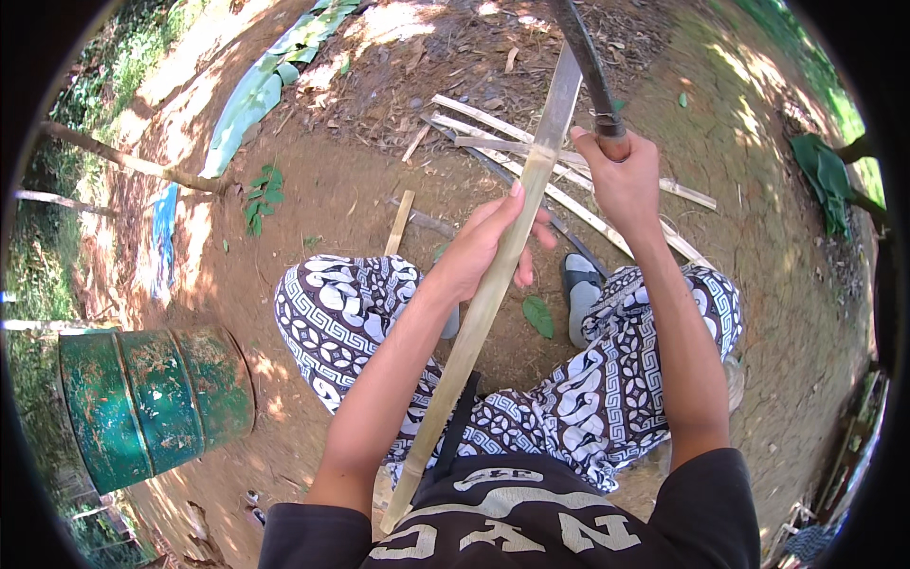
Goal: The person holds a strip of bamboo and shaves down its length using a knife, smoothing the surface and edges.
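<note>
A long, pale split-bamboo strip (488, 299) runs slantwise from my lap up past my knees, with a node near its upper part. My left hand (483, 245) holds it around the middle, thumb along its edge and fingertips showing on the far side. In my right hand (621, 175) is the wooden handle of a machete (590, 66). Its dark, curved blade points away from me, close beside the strip's upper end. The blade's tip is cut off by the top of the picture. Whether the blade touches the strip, I cannot tell.
Several bamboo slats (578, 199) lie crossed on the dirt ahead, with a short piece (400, 223) left of them. A rusty green drum (156, 398) is at the left. A banana leaf (248, 104) lies at the far left, and a leafy sprig (265, 199) nearer.
</note>
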